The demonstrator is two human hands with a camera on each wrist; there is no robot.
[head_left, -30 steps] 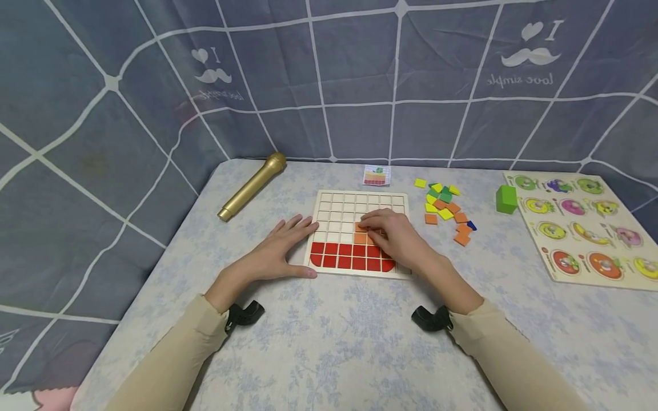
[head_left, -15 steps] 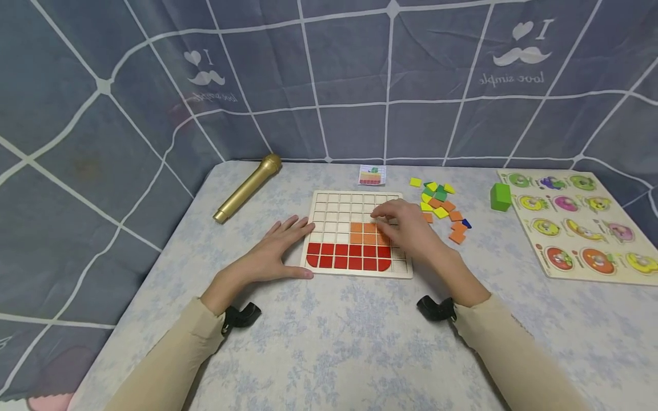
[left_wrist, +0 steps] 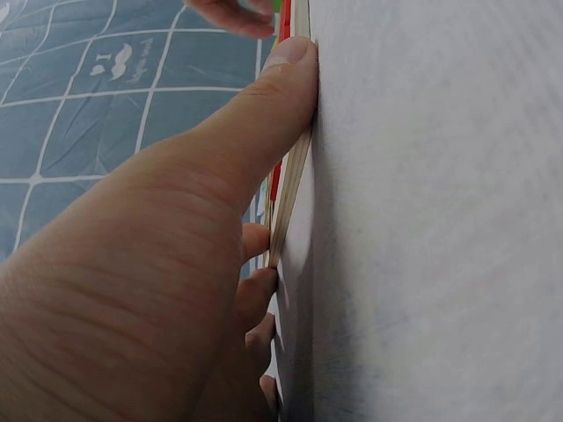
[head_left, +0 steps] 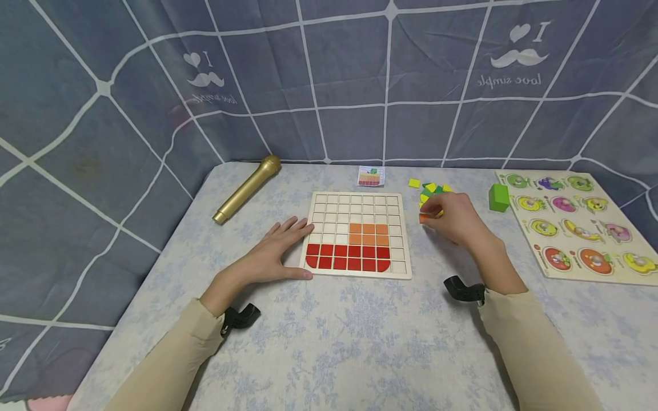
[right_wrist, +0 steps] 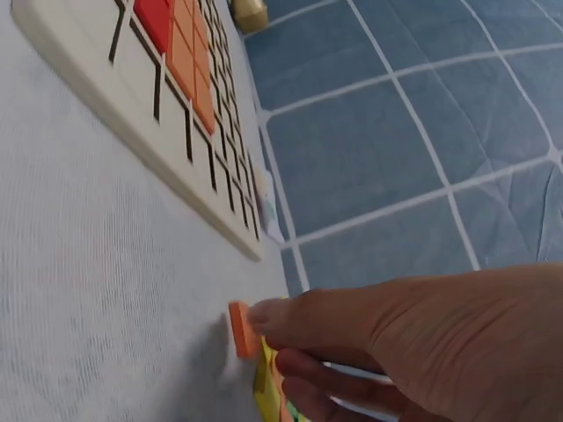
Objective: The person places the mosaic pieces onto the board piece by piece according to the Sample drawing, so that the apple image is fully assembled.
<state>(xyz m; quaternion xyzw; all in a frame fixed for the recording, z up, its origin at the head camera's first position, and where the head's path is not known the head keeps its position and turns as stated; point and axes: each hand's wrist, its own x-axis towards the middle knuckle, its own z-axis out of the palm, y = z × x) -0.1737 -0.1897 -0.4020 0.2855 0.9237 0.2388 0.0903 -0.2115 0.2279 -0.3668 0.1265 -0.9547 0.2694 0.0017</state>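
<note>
A wooden grid board (head_left: 398, 234) lies at mid-table, two rows of red tiles (head_left: 340, 251) along its near side. Several orange tiles (head_left: 368, 229) fill cells above the red ones on the right. My left hand (head_left: 272, 254) rests at the board's left edge with fingers spread, its thumb (left_wrist: 277, 83) against the near corner. Right of the board, my right hand (head_left: 457, 220) pinches an orange square tile (right_wrist: 244, 330) between thumb and fingers. Yellow and green loose tiles (head_left: 429, 187) lie just behind that hand, which hides part of the pile.
A small picture card (head_left: 371, 176) lies behind the board. A gold microphone (head_left: 247, 191) is at the back left. To the right, a green block (head_left: 498, 197) stands beside a fruit puzzle board (head_left: 560, 231). A tiled-pattern curtain (head_left: 354, 131) borders the table's back.
My right hand has left the board's orange tiles, moved right to the loose pile and taken an orange tile. Another orange column shows on the board. The left hand stays put.
</note>
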